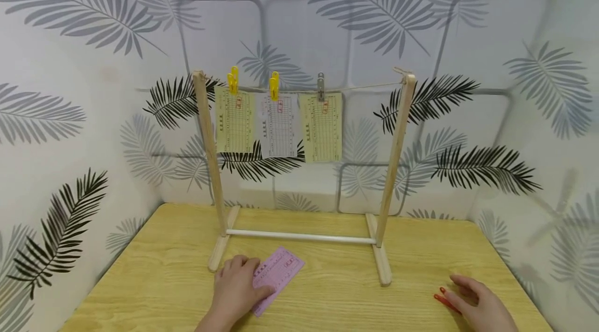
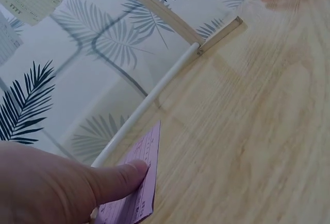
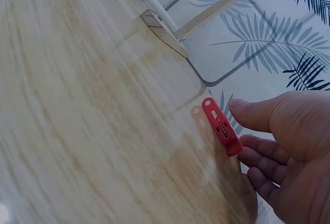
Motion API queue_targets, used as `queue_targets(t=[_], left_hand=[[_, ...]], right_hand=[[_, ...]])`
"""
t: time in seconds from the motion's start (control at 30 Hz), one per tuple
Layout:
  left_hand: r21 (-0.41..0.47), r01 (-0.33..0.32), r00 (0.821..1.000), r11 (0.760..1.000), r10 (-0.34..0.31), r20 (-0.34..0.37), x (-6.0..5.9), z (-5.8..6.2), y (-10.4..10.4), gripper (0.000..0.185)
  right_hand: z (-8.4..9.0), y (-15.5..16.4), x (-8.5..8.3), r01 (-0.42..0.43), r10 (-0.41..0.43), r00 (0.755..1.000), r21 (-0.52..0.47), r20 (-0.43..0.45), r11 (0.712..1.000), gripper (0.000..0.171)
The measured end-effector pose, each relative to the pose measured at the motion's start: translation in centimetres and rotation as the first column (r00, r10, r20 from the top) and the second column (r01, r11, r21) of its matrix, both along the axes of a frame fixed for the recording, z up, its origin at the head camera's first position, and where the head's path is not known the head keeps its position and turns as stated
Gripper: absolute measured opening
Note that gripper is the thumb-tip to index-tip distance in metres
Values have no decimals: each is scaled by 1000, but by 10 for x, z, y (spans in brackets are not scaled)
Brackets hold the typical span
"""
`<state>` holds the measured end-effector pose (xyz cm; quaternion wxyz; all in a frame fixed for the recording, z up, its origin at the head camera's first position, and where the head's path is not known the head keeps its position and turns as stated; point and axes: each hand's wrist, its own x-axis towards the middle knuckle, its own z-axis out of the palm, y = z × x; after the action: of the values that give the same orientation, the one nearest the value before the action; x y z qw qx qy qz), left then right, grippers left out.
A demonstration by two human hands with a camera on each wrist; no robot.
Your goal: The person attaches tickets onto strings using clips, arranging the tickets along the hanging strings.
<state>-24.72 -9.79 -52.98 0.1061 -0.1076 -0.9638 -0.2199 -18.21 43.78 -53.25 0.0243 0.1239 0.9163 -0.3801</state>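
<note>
My left hand point(image 1: 237, 286) pinches a pink printed slip point(image 1: 284, 269) low over the front left of the table. In the left wrist view the thumb point(image 2: 118, 183) lies across the slip's face, and the fingers behind it are hidden. At the right, my right hand point(image 1: 482, 305) is beside a red clothespin point(image 3: 221, 126) on the table. Its thumb stands apart from the clothespin, while the bent fingertips are at the clothespin's near end; whether they touch cannot be told.
A wooden stand point(image 1: 395, 160) holds a string. From it hang a yellow slip point(image 1: 234, 124), a white slip point(image 1: 279, 129) and another yellow slip point(image 1: 323, 134), under two yellow clothespins point(image 1: 274, 86) and a grey clothespin point(image 1: 321, 87). A white bar point(image 1: 299, 236) joins the stand's feet.
</note>
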Motion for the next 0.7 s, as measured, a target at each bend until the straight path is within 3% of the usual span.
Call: queue_targets(t=[0.2, 0.3, 0.5, 0.7], left_hand=[[-34, -57, 998, 998, 59, 35, -2, 6, 5, 64], [-34, -55, 997, 998, 57, 46, -3, 8, 7, 58], [-47, -69, 997, 996, 71, 38, -2, 9, 8, 67], [-13, -49, 999, 999, 50, 22, -3, 6, 9, 54]], right_hand=[[-1, 0, 1, 0, 0, 1000, 10, -1, 1000, 83], [-1, 1, 1, -3, 3, 1000, 14, -9, 1000, 80], [-3, 1, 1, -23, 23, 999, 15, -22, 1000, 79], [-4, 1, 0, -24, 24, 1000, 29, -11, 999, 77]])
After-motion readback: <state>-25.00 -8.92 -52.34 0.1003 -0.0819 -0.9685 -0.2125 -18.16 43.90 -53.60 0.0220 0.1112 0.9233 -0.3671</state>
